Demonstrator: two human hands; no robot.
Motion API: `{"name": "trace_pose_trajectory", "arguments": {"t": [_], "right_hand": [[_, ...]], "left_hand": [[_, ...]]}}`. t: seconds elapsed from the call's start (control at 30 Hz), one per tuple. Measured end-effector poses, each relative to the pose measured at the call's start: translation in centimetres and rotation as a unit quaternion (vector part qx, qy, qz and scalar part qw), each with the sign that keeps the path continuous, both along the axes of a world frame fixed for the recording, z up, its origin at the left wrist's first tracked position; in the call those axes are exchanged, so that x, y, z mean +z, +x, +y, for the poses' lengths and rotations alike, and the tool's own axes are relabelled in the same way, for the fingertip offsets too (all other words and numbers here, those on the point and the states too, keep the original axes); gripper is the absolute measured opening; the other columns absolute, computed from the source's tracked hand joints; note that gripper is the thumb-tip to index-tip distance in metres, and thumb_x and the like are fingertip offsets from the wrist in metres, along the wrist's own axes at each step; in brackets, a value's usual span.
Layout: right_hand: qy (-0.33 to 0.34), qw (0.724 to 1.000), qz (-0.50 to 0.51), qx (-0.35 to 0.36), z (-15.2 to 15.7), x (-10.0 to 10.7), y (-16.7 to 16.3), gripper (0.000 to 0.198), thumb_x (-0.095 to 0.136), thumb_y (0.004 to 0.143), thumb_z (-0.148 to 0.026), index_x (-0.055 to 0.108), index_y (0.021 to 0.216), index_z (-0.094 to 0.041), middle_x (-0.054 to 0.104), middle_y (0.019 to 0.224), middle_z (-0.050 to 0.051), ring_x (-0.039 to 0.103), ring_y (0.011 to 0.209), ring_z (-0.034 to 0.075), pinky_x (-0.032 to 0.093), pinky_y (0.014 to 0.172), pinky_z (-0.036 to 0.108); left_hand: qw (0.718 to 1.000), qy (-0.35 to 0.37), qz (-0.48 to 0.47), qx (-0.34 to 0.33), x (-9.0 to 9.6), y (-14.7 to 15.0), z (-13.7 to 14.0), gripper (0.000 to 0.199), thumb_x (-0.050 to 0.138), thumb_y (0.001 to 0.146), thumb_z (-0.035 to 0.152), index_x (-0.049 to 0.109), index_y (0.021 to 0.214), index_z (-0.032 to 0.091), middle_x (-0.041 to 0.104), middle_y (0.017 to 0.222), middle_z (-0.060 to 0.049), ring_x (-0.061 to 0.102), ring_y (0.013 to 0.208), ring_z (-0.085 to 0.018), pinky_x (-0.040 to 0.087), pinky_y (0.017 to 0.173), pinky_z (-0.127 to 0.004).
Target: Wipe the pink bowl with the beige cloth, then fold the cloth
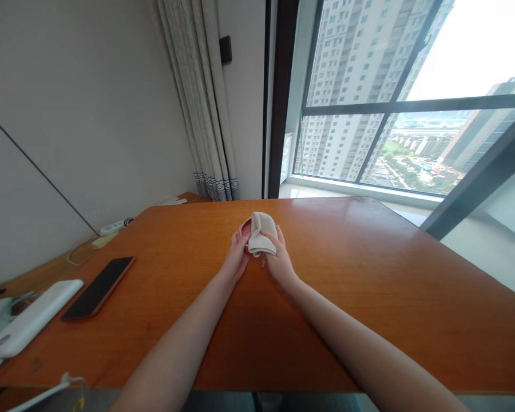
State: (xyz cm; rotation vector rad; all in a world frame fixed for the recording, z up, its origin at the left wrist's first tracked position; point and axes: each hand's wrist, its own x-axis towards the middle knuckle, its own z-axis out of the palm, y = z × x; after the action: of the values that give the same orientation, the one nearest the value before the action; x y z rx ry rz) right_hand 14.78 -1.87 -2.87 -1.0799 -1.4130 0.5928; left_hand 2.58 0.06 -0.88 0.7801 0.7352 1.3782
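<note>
Over the far middle of the table, my left hand (236,254) is closed around a small pink object (245,229) with a rounded edge; its kind I cannot make out. My right hand (282,262) grips a small off-white cloth pouch (262,230), thumb across its front. The cloth lies against the pink object and hides part of it. A short bit of cord (264,261) dangles below the pouch. Both hands are close together, fingertips partly hidden behind what they hold.
A brown wooden table (347,297) spreads before me. On its left lie a black-screened phone (98,288) and a white power bank (34,317). A power strip (114,227) sits by the wall. Behind stand a grey curtain (201,103) and a large window (347,143).
</note>
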Motion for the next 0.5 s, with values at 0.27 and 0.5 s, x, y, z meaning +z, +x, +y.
{"name": "trace_pose_trajectory", "arguments": {"t": [0.27, 0.5], "right_hand": [[0.051, 0.992, -0.057, 0.1, 2.2, 1.5, 4.2, 0.013, 0.053, 0.069, -0.016, 0.065, 0.072, -0.022, 0.063, 0.109, 0.005, 0.058, 0.104, 0.024, 0.044, 0.097, 0.041], [0.046, 0.992, -0.102, 0.053, 0.6, 0.4, 1.8, 0.026, 0.061, 0.069, -0.017, 0.069, 0.093, -0.025, 0.025, 0.151, 0.001, 0.035, 0.134, 0.027, 0.032, 0.109, 0.044]], "left_hand": [[0.984, -0.078, 0.095, -0.126, -0.7, -0.2, -0.4, 0.045, 0.063, 0.075, 0.051, 0.062, 0.108, 0.02, 0.068, 0.101, -0.006, 0.063, 0.086, -0.02, 0.05, 0.063, -0.026], [0.999, -0.04, 0.015, 0.001, -0.5, 0.3, 0.2, 0.037, 0.067, 0.074, 0.046, 0.058, 0.096, 0.016, 0.063, 0.079, -0.001, 0.056, 0.065, -0.01, 0.044, 0.056, -0.02]]}}
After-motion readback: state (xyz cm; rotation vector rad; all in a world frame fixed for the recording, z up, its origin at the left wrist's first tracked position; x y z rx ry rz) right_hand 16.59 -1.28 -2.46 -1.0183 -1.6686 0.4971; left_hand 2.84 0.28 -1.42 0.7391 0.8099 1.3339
